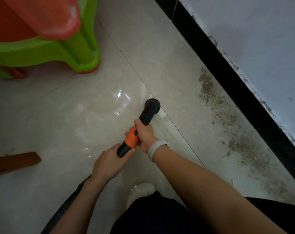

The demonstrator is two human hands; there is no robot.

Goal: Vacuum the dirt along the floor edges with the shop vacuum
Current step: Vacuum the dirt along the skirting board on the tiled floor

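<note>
Both my hands hold the vacuum wand (pixel 133 139), an orange grip with black ends. My left hand (pixel 109 162) wraps the lower black end. My right hand (pixel 144 134), with a white wristband, grips just behind the black round nozzle (pixel 151 107). The nozzle points down at a tile joint on the pale glossy floor. A band of brown dirt (pixel 228 119) lies to the right of the nozzle, along the black baseboard (pixel 228 78), and runs toward the lower right. The nozzle stands apart from the dirt.
A green and orange plastic chair (pixel 62 48) stands at the upper left. A brown wooden piece (pixel 15 162) lies on the floor at the left. My white shoe (pixel 140 191) is below the hands. A grey-white wall (pixel 261 39) rises behind the baseboard.
</note>
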